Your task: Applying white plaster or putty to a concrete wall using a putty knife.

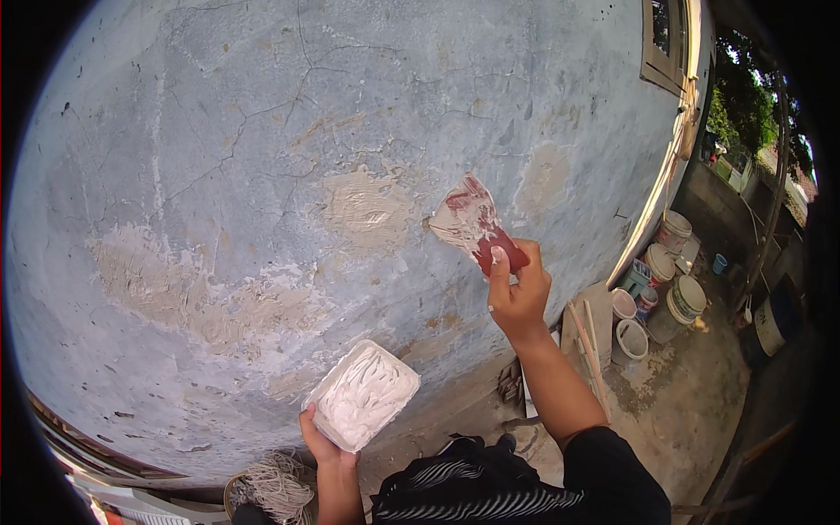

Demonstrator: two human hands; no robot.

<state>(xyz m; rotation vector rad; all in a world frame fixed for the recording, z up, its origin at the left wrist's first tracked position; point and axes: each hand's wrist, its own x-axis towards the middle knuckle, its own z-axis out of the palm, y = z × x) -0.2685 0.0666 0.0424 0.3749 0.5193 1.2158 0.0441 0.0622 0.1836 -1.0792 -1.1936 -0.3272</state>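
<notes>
My right hand (pixel 518 293) grips a red plastic scraper (pixel 477 226) smeared with pale filler. Its blade edge rests against the grey cracked wall (pixel 262 131), just right of a beige filled patch (pixel 366 210). Lower down, my left hand (pixel 319 442) holds a rectangular white tray (pixel 363 394) of white filler from beneath, tilted toward the wall. More beige patches (pixel 175 293) spread across the wall to the left.
Several paint buckets (pixel 669 284) stand on the concrete ground at the right beside the wall's corner. Wooden sticks (pixel 588 350) lean near them. A coil of pale rope (pixel 276 486) lies at the wall's foot. A window frame (pixel 669 44) is at upper right.
</notes>
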